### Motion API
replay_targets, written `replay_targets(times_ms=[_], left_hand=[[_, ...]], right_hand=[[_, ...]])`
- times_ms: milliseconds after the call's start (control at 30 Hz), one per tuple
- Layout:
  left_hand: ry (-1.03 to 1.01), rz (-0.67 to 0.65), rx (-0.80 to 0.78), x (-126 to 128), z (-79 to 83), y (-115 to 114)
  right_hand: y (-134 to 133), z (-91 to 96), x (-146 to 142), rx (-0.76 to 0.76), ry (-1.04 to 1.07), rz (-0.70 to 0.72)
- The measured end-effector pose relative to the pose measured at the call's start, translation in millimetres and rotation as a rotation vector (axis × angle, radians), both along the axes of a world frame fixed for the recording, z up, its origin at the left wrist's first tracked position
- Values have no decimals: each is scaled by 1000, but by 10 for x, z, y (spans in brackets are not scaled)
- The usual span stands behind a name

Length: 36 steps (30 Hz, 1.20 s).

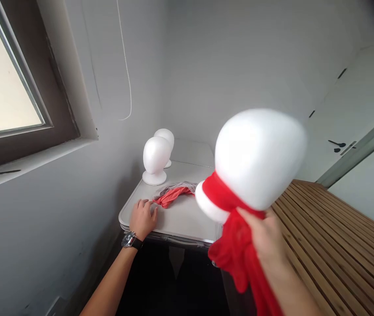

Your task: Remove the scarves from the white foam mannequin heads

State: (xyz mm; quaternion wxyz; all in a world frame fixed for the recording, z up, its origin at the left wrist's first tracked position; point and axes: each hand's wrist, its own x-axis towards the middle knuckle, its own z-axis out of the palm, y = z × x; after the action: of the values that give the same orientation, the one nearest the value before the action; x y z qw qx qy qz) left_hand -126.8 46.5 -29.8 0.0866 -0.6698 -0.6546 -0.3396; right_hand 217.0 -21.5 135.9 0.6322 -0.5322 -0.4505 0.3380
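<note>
Head form (259, 153), red scarf (234, 243) (1 each; best kept snug), gripped in right hand (267, 235); left hand (143, 218) open on table (187, 223).

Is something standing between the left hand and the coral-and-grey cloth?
Nothing visible does: the left hand rests on the table, close beside the left end of the coral-and-grey cloth; whether they touch is unclear.

A smooth, plain white head form (259, 153) is held up in the air, slightly blurred, tilted so its round base points down and left. A bright red cloth (234, 245) wraps around its neck, bunched below, its loose length hanging out of view.
</note>
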Motion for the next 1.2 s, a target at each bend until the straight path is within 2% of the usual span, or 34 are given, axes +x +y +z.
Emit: replay_targets(times_ms=[67,133,200,267,400,533,633,733,900,1067,1133,1200], left_hand=[[-85,-32,82,149,58,-232],[-212,-104,98,382,98,-535],[-387,-207,17,648,95,-821],[-599,-295,-113,881,48,-1007],[-995,-418,-354,1115,-51,-1044],[-1103,-434,-420,1148,7,-921],[-1084,-478,-452,1170,98,-855],[-1032,-512,-468,1236,146,-807],[-827,-386,-455,1361,194,-797],[-563,-302,-505,1355,374,-848],[-541,-289,-521,1338,402,-839],[-617,-295,-512,1328,368,-804]], right_hand=[[-74,-605,-273,-22,-43,-59],[-70,-1111,-548,18,-53,-44],[-25,-1449,-784,51,-42,-22],[17,-1622,-947,45,-33,4],[-15,-1711,-1049,-3,-43,33],[-168,-1807,-991,-11,-121,49],[-247,-1874,-939,-21,-169,106],[-235,-1849,-914,12,-181,164],[-137,-1697,-881,27,-113,256],[-173,-1630,-833,2,26,356],[-208,-1614,-841,-29,121,413],[-222,-1596,-860,-59,216,468]])
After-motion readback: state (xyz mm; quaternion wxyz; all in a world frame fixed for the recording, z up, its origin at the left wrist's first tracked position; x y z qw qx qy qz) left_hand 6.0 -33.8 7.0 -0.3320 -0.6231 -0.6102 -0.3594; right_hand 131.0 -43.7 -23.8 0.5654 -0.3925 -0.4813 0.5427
